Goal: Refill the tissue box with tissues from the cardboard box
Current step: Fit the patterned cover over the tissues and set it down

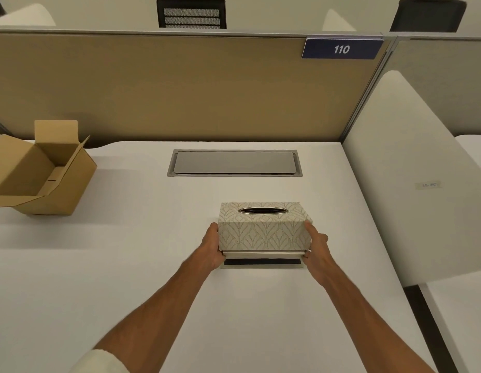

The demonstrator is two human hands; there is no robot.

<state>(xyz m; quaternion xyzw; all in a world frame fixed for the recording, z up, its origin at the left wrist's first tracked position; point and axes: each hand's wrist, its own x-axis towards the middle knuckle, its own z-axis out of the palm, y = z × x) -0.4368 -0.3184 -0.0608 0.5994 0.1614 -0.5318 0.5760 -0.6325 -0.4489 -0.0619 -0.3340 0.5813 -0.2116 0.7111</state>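
Observation:
A leaf-patterned tissue box with an oval slot on top sits mid-desk, its cover raised slightly above a flat base with a dark strip along the front. My left hand grips the box's left end and my right hand grips its right end. The oval slot looks dark, with no tissue showing. A brown cardboard box lies open on the desk at the far left, flaps up; the inside I can see holds nothing, and part of its interior is hidden.
A white desk carries a grey cable hatch behind the tissue box. A tan partition with a blue "110" sign closes the back. A white divider panel stands on the right, and black chairs beyond.

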